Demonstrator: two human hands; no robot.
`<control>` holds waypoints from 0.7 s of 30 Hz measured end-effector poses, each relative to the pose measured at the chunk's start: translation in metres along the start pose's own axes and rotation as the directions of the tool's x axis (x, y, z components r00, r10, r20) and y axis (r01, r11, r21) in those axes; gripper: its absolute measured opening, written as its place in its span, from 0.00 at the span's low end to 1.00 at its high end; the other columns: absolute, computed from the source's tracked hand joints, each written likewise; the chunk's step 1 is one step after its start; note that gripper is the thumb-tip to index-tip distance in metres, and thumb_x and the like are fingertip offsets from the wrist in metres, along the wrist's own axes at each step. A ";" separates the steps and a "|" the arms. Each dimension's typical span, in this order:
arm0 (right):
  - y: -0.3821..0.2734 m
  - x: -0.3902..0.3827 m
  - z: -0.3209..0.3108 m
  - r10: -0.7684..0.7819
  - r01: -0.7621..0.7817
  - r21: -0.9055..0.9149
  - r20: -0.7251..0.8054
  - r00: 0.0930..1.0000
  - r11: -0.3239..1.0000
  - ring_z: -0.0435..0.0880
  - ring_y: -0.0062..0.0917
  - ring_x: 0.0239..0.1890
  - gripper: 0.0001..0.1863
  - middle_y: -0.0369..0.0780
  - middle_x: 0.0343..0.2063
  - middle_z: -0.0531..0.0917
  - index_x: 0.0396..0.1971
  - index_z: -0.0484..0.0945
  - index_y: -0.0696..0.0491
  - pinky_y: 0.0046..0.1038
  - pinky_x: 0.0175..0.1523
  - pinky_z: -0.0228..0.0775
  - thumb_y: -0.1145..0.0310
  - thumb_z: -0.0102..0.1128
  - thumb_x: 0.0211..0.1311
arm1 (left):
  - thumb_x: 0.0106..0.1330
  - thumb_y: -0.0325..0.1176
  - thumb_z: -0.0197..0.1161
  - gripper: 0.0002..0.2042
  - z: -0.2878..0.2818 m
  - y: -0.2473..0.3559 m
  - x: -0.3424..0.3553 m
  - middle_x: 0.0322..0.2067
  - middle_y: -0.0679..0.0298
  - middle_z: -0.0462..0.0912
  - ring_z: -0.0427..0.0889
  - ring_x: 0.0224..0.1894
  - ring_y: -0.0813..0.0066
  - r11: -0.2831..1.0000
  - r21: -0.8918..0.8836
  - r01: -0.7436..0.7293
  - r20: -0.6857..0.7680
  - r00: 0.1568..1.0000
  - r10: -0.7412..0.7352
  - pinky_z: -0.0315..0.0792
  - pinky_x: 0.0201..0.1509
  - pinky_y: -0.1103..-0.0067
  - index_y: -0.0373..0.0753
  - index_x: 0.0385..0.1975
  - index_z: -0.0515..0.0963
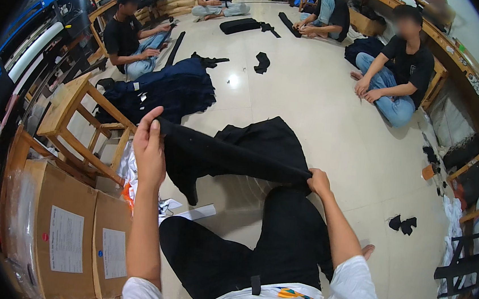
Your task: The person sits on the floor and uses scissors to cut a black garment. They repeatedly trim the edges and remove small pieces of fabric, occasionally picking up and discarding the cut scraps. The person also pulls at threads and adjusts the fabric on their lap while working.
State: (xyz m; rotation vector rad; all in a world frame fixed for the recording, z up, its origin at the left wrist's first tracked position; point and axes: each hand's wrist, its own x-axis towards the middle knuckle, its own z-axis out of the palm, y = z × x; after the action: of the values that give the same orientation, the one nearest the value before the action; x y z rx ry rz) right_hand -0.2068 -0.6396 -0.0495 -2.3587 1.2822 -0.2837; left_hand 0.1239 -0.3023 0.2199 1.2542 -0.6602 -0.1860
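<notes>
A long piece of black cloth (233, 158) is stretched between my two hands, above my crossed legs. At its left end, my left hand (151, 144) pinches the edge between thumb and fingers, and a narrower flap hangs below. My right hand (319, 184) is closed on the other end, near my knee. Just beyond the held piece, more black fabric (277, 138) lies on the floor; the held cloth covers part of it, and I cannot tell whether the two are joined.
A wooden stool (69, 109) and cardboard boxes (64, 236) stand close on my left. A dark blue fabric pile (170, 89) lies ahead of the stool. Several people sit on the floor around, with black cloth scraps (402, 224) to my right.
</notes>
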 end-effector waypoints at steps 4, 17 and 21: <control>-0.001 0.091 -0.054 0.285 -0.285 0.323 0.050 0.957 0.902 0.88 0.38 0.28 0.19 0.50 0.27 0.87 0.47 0.85 0.56 0.42 0.40 0.82 0.73 0.50 0.61 | 0.81 0.36 0.54 0.16 -0.014 -0.028 0.064 0.45 0.71 0.81 0.76 0.45 0.87 0.993 0.072 0.096 -0.033 0.995 -0.094 0.67 0.51 0.86 0.38 0.61 0.76; -0.075 -0.001 -0.328 -0.204 0.619 0.293 -0.770 0.604 0.729 0.82 0.21 0.45 0.19 0.38 0.41 0.86 0.50 0.80 0.60 0.21 0.52 0.72 0.84 0.48 0.61 | 0.81 0.38 0.52 0.19 -0.025 0.108 0.023 0.58 0.61 0.76 0.76 0.57 0.76 0.964 0.041 -0.261 -0.109 0.958 0.264 0.68 0.67 0.77 0.32 0.63 0.73; 0.001 -0.056 -0.260 -0.138 0.345 0.214 -0.636 0.759 0.914 0.84 0.26 0.44 0.22 0.41 0.38 0.86 0.46 0.81 0.59 0.25 0.56 0.72 0.90 0.47 0.53 | 0.81 0.36 0.54 0.14 -0.030 0.028 -0.073 0.38 0.71 0.75 0.68 0.37 0.88 0.985 0.144 0.091 -0.142 0.987 -0.071 0.62 0.43 0.85 0.34 0.54 0.78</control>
State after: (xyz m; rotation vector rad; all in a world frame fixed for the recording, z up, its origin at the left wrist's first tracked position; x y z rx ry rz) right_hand -0.3363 -0.6655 0.1809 -2.2071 1.0487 -1.3351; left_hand 0.0751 -0.2340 0.2148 1.4267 -0.5121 -0.1179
